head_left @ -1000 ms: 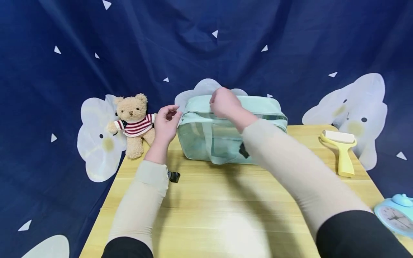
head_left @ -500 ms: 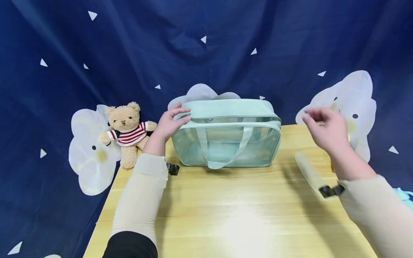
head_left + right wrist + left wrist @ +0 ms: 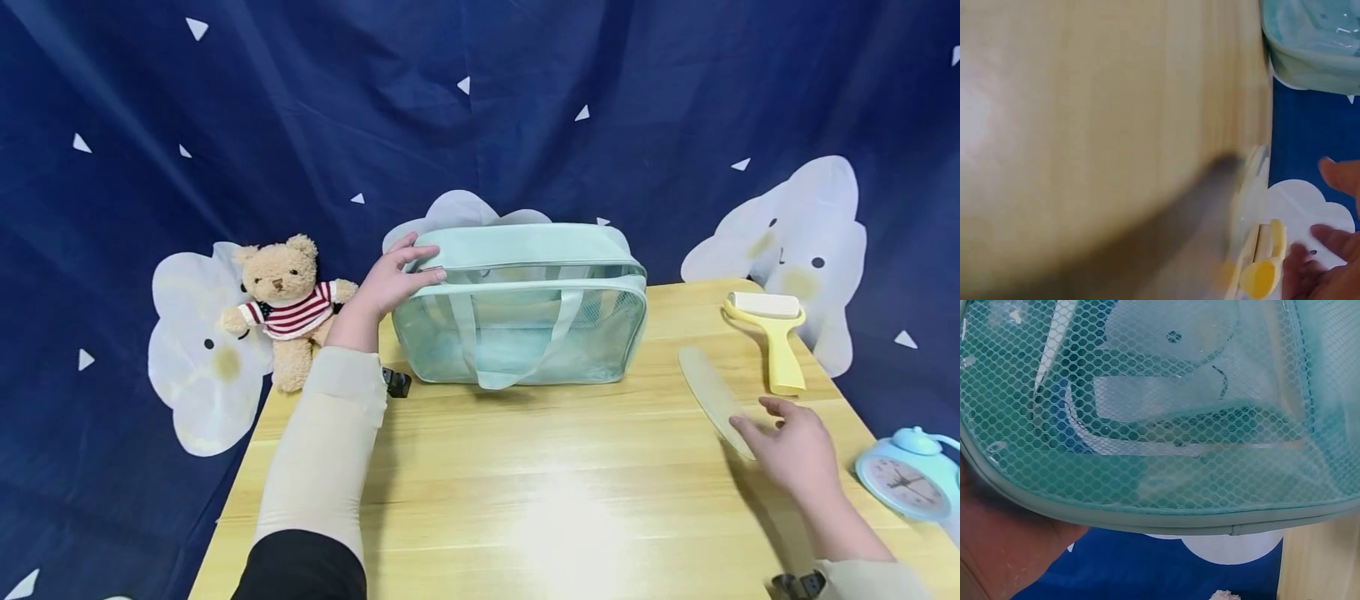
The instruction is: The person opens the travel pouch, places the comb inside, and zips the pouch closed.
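- Bag (image 3: 521,333), mint green with clear panels: upright near the table's far edge, about midway along it; zipped top parted, one strap handle (image 3: 467,333) hanging down the front. The left wrist view shows a honeycomb mesh panel at its end.
- Left hand (image 3: 386,283): touching the bag's upper left end; grip spread, thumb and fingers apart.
- Right hand (image 3: 798,446): over the table's right side, inward of the right edge; grip parted, thumb and fingers apart, holding nothing.
- Pale oblong piece (image 3: 711,396), flat, rounded at the far end: on the table between bag and right edge; near end just by the right thumb.
- Roller (image 3: 780,342), yellow handle, white cylinder: near the far right corner.
- Alarm clock (image 3: 907,475), light blue: at the right edge; dial figures too small to read.
- Teddy bear (image 3: 288,312), tan, red-and-white striped shirt: upright at the far left corner.
- Table (image 3: 525,467), pale wood grain.
- Backdrop (image 3: 525,100), dark blue, printed with white triangles and smiling clouds: behind the far edge.
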The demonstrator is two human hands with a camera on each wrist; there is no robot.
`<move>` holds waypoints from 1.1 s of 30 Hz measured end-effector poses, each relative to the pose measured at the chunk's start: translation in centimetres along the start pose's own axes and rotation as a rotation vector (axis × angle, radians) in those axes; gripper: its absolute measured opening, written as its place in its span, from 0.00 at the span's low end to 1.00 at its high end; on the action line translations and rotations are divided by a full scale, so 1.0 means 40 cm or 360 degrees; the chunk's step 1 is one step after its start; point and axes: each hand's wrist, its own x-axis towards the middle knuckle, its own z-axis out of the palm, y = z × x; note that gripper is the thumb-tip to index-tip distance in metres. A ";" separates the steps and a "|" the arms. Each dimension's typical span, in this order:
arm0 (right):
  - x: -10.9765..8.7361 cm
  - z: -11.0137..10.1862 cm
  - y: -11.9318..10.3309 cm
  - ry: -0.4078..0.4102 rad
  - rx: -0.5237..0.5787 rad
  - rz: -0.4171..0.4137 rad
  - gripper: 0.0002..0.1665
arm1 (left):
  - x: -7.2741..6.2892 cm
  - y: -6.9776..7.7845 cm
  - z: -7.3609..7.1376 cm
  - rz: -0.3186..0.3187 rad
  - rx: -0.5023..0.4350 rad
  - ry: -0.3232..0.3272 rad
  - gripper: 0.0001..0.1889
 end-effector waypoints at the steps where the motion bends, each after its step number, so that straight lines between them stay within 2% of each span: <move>1: -0.004 0.002 0.005 -0.0030 -0.0041 0.0003 0.44 | 0.001 0.001 0.000 -0.0006 -0.0003 -0.0016 0.35; 5: -0.011 0.013 0.019 -0.0167 -0.0196 0.0030 0.56 | 0.002 0.004 0.002 -0.0027 -0.0019 -0.0057 0.38; 8: -0.014 0.019 0.026 -0.0244 -0.0247 0.0066 0.59 | 0.003 0.003 0.004 -0.0040 -0.0013 -0.0080 0.40; 13: -0.011 0.025 0.036 -0.0232 -0.0280 0.0036 0.50 | 0.001 -0.002 0.003 -0.0046 0.0029 -0.0095 0.42; 17: -0.003 0.026 0.040 -0.0215 -0.0294 -0.0011 0.43 | -0.002 -0.001 0.002 -0.0061 0.0007 -0.0104 0.43; 23: 0.004 0.030 0.037 -0.0213 -0.0277 -0.0008 0.45 | 0.001 -0.005 0.006 -0.0093 -0.0023 -0.0108 0.44; 30: 0.013 0.030 0.021 -0.0204 -0.0230 0.0003 0.41 | 0.002 -0.014 0.007 -0.0072 -0.0010 -0.0092 0.45; 33: 0.018 0.027 0.017 -0.0228 -0.0216 0.0006 0.42 | 0.000 -0.016 0.007 -0.0080 -0.0005 -0.0099 0.44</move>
